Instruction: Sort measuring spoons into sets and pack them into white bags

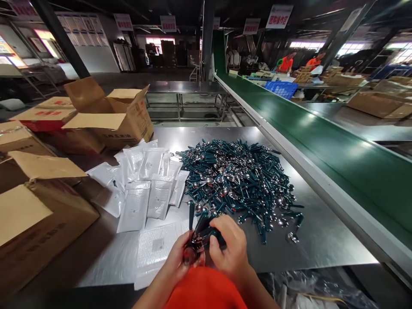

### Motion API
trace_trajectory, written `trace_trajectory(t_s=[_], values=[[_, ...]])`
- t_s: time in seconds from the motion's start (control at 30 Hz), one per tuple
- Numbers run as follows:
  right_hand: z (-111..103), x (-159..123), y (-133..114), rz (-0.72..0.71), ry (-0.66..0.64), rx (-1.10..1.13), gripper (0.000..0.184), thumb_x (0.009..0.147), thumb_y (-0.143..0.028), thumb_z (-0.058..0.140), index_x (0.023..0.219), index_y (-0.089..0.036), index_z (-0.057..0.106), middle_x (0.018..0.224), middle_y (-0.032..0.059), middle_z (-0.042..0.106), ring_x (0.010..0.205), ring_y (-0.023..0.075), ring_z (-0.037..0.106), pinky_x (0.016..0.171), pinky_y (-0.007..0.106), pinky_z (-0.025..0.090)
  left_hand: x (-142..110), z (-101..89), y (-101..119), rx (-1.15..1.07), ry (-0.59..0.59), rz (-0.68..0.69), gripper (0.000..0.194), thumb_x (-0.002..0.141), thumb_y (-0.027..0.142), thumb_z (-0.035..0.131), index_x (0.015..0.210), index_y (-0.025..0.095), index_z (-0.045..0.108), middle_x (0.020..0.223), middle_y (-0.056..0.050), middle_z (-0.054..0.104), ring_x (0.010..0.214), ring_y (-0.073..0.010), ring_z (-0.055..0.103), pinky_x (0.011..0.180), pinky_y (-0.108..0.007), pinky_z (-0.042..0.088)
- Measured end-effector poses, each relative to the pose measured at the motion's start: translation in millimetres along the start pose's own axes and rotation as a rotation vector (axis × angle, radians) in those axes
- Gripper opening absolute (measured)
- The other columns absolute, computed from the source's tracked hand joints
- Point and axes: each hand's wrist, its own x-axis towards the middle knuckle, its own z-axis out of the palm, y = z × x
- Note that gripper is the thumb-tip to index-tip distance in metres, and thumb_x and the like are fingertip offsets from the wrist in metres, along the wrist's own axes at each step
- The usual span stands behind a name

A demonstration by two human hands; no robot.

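Observation:
My left hand (178,257) is closed around a small bunch of spoons (192,216) with dark teal handles, one handle pointing up and away from me. My right hand (231,246) curls over the dark handles just beside it, thumb and fingers pinching at them. Beyond both hands spreads a large loose pile of metal spoons (231,178) with the same teal handles. Close to my left hand lies a white bubble mailer (157,244), flat on the steel table (283,257). More white padded bags (134,206), closed and plump, are heaped left of the spoons.
Open cardboard boxes (106,122) stand along the left side, one large carton (48,214) near me. A green conveyor belt (309,124) runs along the right edge. Clear plastic (309,287) lies below the table's front edge. Two people in orange work far off at right.

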Motion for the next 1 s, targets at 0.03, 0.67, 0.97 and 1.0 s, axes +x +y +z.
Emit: trace_trajectory(t_s=[0.03,0.67,0.97,1.0], values=[[1,0,-1,0.024,0.027,-0.012,0.008,0.082,-0.016,0.049,0.086,-0.023,0.052,0.072,0.0023,0.055,0.062,0.0176,0.053,0.053,0.029,0.043,0,-0.4,0,-0.003,-0.006,0.003,0.033,0.083,0.039,0.061,0.065,0.011,0.063,0.050,-0.005,0.061,0.035,-0.0128,0.051,0.033,-0.022,0.034],[-7,-1,12,-0.164,0.022,-0.054,0.038,0.081,-0.011,0.055,0.117,-0.024,0.057,0.091,0.0085,0.067,0.076,0.0195,0.067,0.061,0.030,0.056,-8,13.1,4,0.071,0.158,0.041,0.027,0.078,0.036,0.066,0.065,0.014,0.060,0.047,-0.003,0.060,0.037,-0.0158,0.055,0.033,-0.022,0.036],[-9,0,12,0.077,-0.028,0.081,0.009,0.085,-0.015,0.050,0.087,-0.024,0.050,0.073,0.0015,0.060,0.064,0.0162,0.060,0.057,0.028,0.050,-11,12.5,-3,0.139,0.026,0.071,0.033,0.078,0.047,0.068,0.079,0.015,0.064,0.055,-0.004,0.063,0.040,-0.0163,0.056,0.037,-0.024,0.040],[-9,0,12,0.115,-0.033,0.070,0.008,0.085,-0.016,0.049,0.088,-0.024,0.050,0.073,0.0011,0.060,0.064,0.0159,0.060,0.057,0.028,0.050,-11,13.4,-3,0.105,0.027,0.066,0.030,0.078,0.046,0.070,0.082,0.017,0.064,0.060,-0.004,0.066,0.041,-0.0161,0.057,0.036,-0.023,0.039]])
